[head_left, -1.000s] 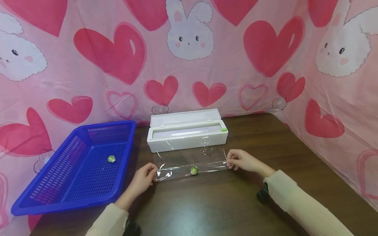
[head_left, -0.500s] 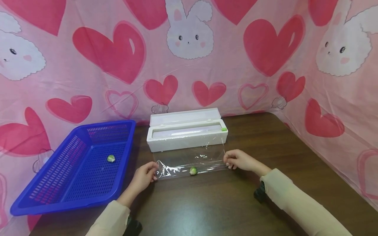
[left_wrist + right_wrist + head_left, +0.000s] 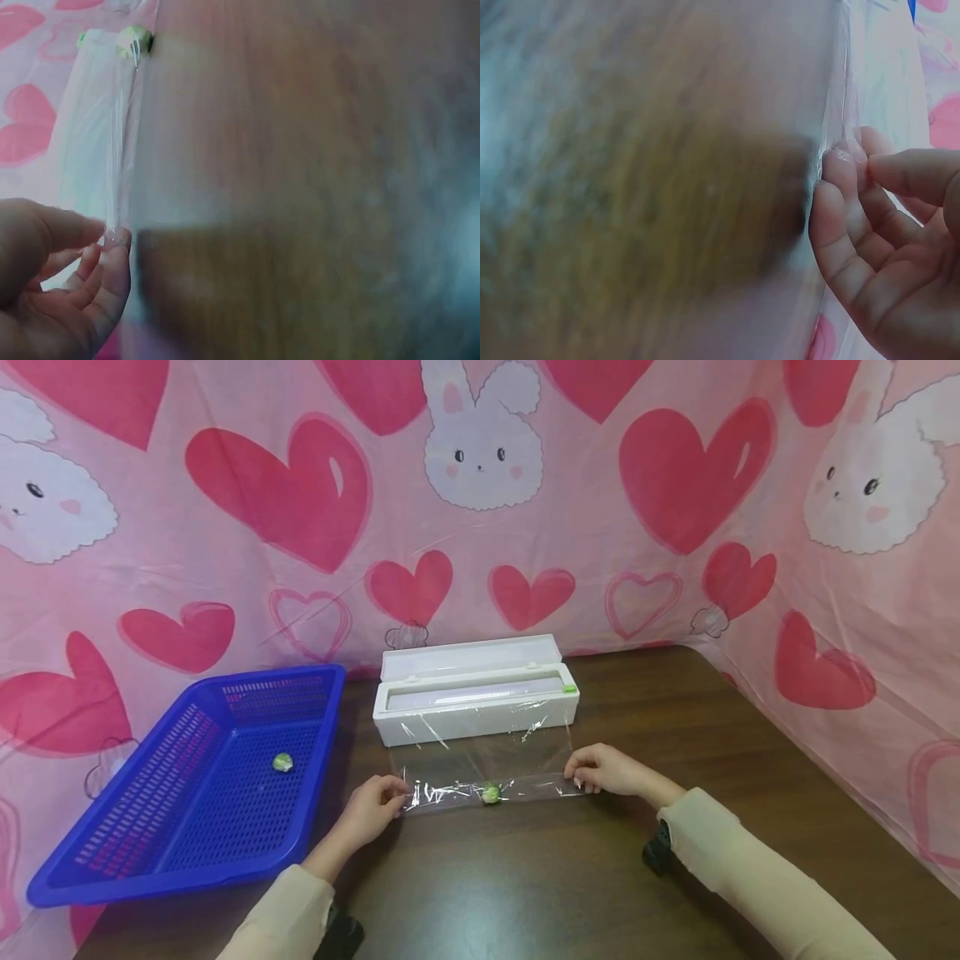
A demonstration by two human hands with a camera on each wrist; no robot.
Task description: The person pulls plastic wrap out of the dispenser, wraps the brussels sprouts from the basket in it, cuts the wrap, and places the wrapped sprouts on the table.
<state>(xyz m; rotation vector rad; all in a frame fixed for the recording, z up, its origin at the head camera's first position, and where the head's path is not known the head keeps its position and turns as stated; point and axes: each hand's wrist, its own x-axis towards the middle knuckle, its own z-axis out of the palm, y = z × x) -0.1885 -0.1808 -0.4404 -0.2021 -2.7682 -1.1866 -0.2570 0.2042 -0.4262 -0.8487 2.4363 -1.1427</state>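
A sheet of clear plastic wrap [image 3: 442, 794] stretches toward me from the white dispenser box [image 3: 480, 724], whose lid stands up at the back. My left hand [image 3: 372, 808] pinches the wrap's near left corner between thumb and fingertips. At the near right corner, my right hand [image 3: 611, 770] pinches the wrap too. A small Brussels sprout [image 3: 491, 794] lies midway between the hands at the wrap's near edge; whether the film passes over or under it is hard to tell. In the left wrist view the sprout [image 3: 135, 40] shows at the far end of the stretched film.
A blue plastic basket [image 3: 303, 827] stands on the left of the brown wooden table [image 3: 510, 893]. One more Brussels sprout [image 3: 282, 762] lies inside it. A green slider [image 3: 569, 688] sits at the box's right end. Pink heart-print cloth [image 3: 480, 543] hangs behind the table.
Both hands keep their pinch on the wrap. The right hand has shifted slightly left, the left hand slightly right, and the glints on the film have changed. The sprout has stayed almost in place.
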